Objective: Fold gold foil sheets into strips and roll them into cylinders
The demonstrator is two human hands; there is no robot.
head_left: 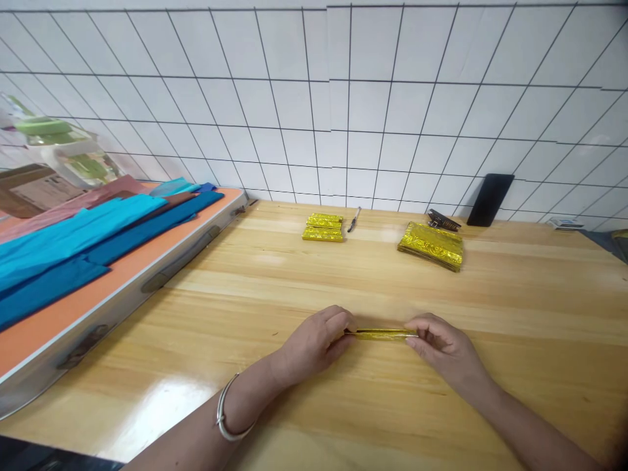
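Between my two hands stretches a narrow folded strip of gold foil paper point(383, 334), just above the wooden tabletop or resting on it; I cannot tell which. My left hand point(326, 337) pinches its left end, and a silver bangle circles that wrist. The right end is held between the thumb and fingers of my right hand point(439, 341). Farther back, a stack of gold foil sheets point(430, 246) lies to the right. Several folded gold foil pieces point(322, 227) lie side by side left of it.
A pen point(354, 220) lies near the tiled wall point(373, 104). Behind the gold stack is a black stapler point(444, 220), and a black phone point(490, 199) leans on the wall. At left, a raised orange-topped surface point(147, 252) bears blue cloth point(88, 229) and a cardboard box point(36, 186).
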